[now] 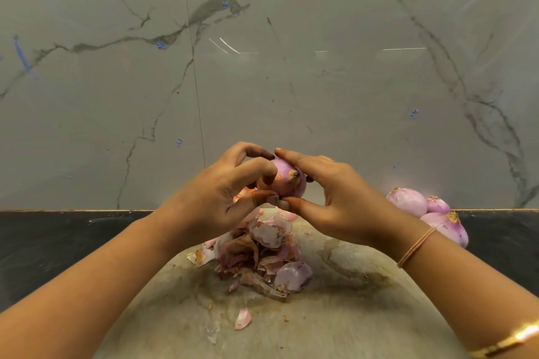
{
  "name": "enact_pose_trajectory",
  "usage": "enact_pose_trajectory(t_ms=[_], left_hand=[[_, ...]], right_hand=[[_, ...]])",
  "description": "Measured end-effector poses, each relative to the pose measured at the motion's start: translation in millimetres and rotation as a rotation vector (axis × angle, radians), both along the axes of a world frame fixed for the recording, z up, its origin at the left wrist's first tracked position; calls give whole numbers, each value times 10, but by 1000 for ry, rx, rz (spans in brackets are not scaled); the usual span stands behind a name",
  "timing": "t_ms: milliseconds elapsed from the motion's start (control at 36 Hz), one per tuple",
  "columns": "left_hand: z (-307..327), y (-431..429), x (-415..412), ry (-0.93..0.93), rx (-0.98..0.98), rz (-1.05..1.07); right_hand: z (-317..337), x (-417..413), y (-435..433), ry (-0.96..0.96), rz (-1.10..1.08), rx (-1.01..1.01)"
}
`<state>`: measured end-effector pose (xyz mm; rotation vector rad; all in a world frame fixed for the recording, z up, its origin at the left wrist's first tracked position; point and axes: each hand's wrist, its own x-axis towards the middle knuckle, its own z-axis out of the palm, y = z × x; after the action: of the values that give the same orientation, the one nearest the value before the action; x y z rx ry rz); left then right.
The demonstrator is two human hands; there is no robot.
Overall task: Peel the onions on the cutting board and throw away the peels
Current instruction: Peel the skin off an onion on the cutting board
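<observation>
A pink onion (287,179) with a dry brown root end is held in the air above the worn cutting board (335,315). My left hand (224,192) grips its left side with curled fingers, and bits of orange skin show behind that hand. My right hand (329,195) holds the onion's right side, fingers over the top and thumb under it, touching my left thumb. Below the hands lies a heap of papery peels (262,256) on the board. A single loose peel (243,318) sits nearer to me.
Three peeled pink onions (408,201) lie in a cluster at the right, on the board's far edge and the dark countertop (58,242). A grey marble wall (262,67) rises straight behind the counter.
</observation>
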<state>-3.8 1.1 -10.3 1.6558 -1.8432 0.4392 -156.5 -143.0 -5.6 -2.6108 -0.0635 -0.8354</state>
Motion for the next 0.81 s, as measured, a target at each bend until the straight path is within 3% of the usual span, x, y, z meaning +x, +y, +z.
enact_pose_trajectory(t_ms=[444, 806], left_hand=[[5, -5, 14, 16, -15, -21], [-11, 6, -19, -29, 27, 17]], right_hand=[[3, -2, 9, 8, 38, 55], [-18, 22, -30, -37, 36, -14]])
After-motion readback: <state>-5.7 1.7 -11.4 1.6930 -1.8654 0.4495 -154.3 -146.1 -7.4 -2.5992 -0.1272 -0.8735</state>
